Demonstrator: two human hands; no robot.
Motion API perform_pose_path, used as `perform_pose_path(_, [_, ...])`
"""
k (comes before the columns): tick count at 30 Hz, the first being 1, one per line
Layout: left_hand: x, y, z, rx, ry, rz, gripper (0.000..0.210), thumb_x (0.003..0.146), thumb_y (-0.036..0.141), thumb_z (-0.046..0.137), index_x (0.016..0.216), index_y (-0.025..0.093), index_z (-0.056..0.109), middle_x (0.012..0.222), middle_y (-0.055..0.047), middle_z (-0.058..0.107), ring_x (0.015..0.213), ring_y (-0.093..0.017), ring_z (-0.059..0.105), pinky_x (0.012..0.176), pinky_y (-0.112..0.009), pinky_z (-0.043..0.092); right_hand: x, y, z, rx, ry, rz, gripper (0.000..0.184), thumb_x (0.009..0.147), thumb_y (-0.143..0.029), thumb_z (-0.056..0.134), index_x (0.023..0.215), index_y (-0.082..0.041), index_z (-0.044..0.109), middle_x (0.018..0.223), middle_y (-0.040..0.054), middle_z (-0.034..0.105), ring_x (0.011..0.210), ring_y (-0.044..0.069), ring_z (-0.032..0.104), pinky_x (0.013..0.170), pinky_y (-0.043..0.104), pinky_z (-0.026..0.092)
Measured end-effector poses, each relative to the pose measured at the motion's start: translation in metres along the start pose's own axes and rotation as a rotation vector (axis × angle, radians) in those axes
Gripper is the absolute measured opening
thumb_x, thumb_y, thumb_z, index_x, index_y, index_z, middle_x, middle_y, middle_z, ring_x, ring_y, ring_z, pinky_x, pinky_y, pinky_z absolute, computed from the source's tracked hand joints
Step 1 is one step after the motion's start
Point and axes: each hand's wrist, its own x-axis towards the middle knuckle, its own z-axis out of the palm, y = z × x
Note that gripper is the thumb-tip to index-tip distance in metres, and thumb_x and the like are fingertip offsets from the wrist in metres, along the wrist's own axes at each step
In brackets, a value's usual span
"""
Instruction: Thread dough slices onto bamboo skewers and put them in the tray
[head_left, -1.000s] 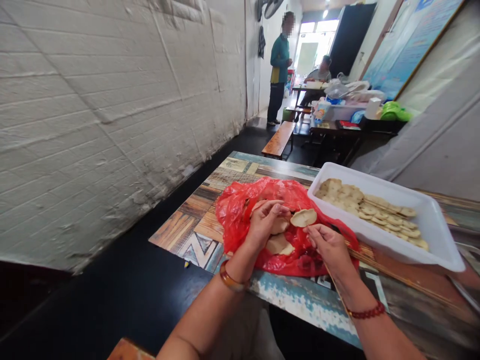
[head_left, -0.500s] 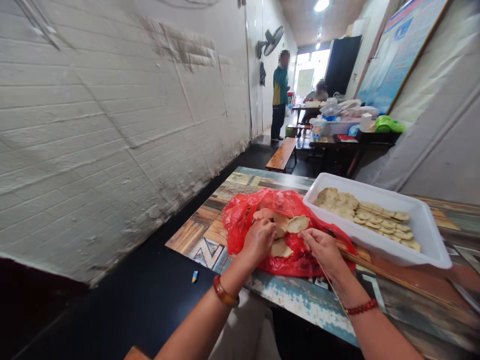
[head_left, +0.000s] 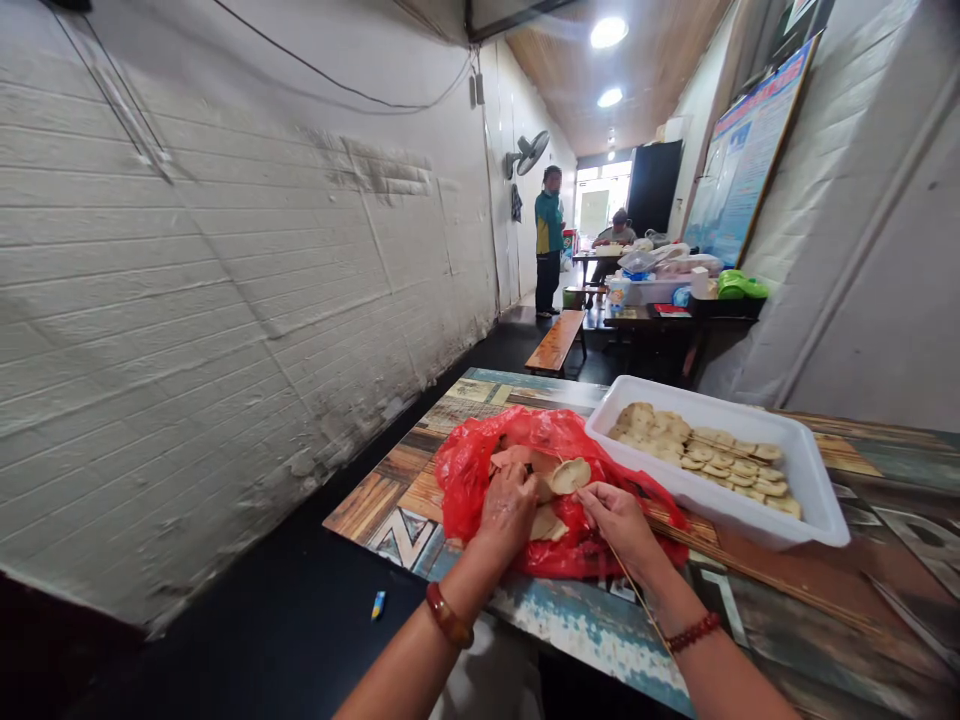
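On the patterned table lies a crumpled red plastic bag (head_left: pixel 480 450), spread open, with several pale, thin round slices (head_left: pixel 547 524) on it. My left hand (head_left: pixel 511 510) is over these slices, fingers curled down; what its fingertips grip is hidden. My right hand (head_left: pixel 619 520) pinches a thin bamboo skewer (head_left: pixel 637 592), whose lower end runs back along the wrist. At the fingertips of this hand, one oval slice (head_left: pixel 571 476) is at the skewer's upper end. I cannot tell whether the skewer pierces it.
A white plastic tub (head_left: pixel 814 480) holding rows of skewered slices (head_left: pixel 731 462) stands right of the bag. More bamboo skewers (head_left: pixel 750 560) lie on the table (head_left: pixel 600 640) in front of it. Beyond are a wooden bench (head_left: pixel 556 342), a loaded table and two people (head_left: pixel 549 240).
The camera view has tilted up, so the scene sits lower and a little left. My left hand's fingers reach further down over the slices. My right hand still pinches the skewer.
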Motion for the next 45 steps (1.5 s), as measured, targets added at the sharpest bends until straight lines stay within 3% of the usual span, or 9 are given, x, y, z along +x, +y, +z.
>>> perform_pose_path(8, [0.0, -0.001, 0.008, 0.11, 0.018, 0.085, 0.019, 0.088, 0.022, 0.045, 0.095, 0.018, 0.063, 0.096, -0.008, 0.058, 0.096, -0.023, 0.052, 0.084, -0.037, 0.043, -0.001, -0.001, 0.001, 0.016, -0.004, -0.032, 0.043, 0.075, -0.058, 0.058, 0.069, -0.015, 0.062, 0.048, -0.0051, 0.046, 0.044, 0.008, 0.036, 0.044, 0.021, 0.027])
perform_pose_path(18, [0.004, -0.001, 0.003, -0.041, 0.003, -0.039, 0.019, 0.078, 0.016, 0.052, 0.095, 0.014, 0.061, 0.105, -0.014, 0.057, 0.101, -0.026, 0.053, 0.089, -0.041, 0.04, -0.003, -0.006, 0.002, 0.033, -0.016, -0.021, 0.044, 0.074, -0.059, 0.059, 0.066, -0.016, 0.061, 0.046, -0.0057, 0.046, 0.042, 0.007, 0.035, 0.042, 0.02, 0.024])
perform_pose_path(24, [0.008, 0.003, 0.003, -0.046, -0.036, -0.005, 0.017, 0.083, 0.016, 0.044, 0.089, 0.016, 0.06, 0.095, -0.011, 0.059, 0.093, -0.023, 0.054, 0.083, -0.038, 0.042, -0.003, -0.006, 0.001, 0.031, -0.017, -0.027, 0.043, 0.074, -0.059, 0.059, 0.07, -0.016, 0.063, 0.047, -0.0059, 0.046, 0.043, 0.008, 0.036, 0.045, 0.021, 0.027])
perform_pose_path(29, [0.004, -0.001, 0.002, -0.113, 0.016, 0.003, 0.01, 0.08, 0.016, 0.047, 0.083, 0.016, 0.057, 0.09, -0.01, 0.059, 0.087, -0.021, 0.054, 0.079, -0.034, 0.041, -0.004, -0.006, 0.0, 0.04, -0.028, -0.011, 0.042, 0.074, -0.057, 0.06, 0.067, -0.016, 0.06, 0.048, -0.0059, 0.046, 0.044, 0.008, 0.034, 0.045, 0.021, 0.025])
perform_pose_path(34, [0.0, -0.006, 0.003, -0.36, 0.044, -0.044, 0.017, 0.082, 0.026, 0.05, 0.07, 0.017, 0.058, 0.082, -0.006, 0.06, 0.081, -0.018, 0.055, 0.074, -0.029, 0.04, -0.003, -0.002, 0.0, 0.043, -0.032, 0.012, 0.043, 0.074, -0.059, 0.06, 0.07, -0.016, 0.061, 0.047, -0.0062, 0.045, 0.042, 0.007, 0.033, 0.044, 0.021, 0.023])
perform_pose_path(41, [0.013, -0.013, 0.004, -0.957, 0.094, -0.185, 0.022, 0.079, 0.031, 0.052, 0.065, 0.015, 0.057, 0.064, 0.0, 0.053, 0.063, -0.013, 0.048, 0.059, -0.023, 0.036, -0.001, -0.003, 0.003, 0.027, -0.022, 0.01, 0.046, 0.075, -0.062, 0.056, 0.071, -0.017, 0.061, 0.046, -0.0063, 0.044, 0.04, 0.007, 0.031, 0.042, 0.021, 0.021])
perform_pose_path(45, [0.023, -0.007, -0.003, -1.298, 0.051, -0.273, 0.02, 0.075, 0.034, 0.055, 0.069, 0.015, 0.056, 0.061, 0.002, 0.051, 0.057, -0.011, 0.046, 0.053, -0.022, 0.035, 0.001, -0.003, 0.005, 0.035, -0.007, 0.019, 0.048, 0.073, -0.065, 0.057, 0.07, -0.017, 0.061, 0.044, -0.0064, 0.042, 0.039, 0.008, 0.03, 0.042, 0.022, 0.021])
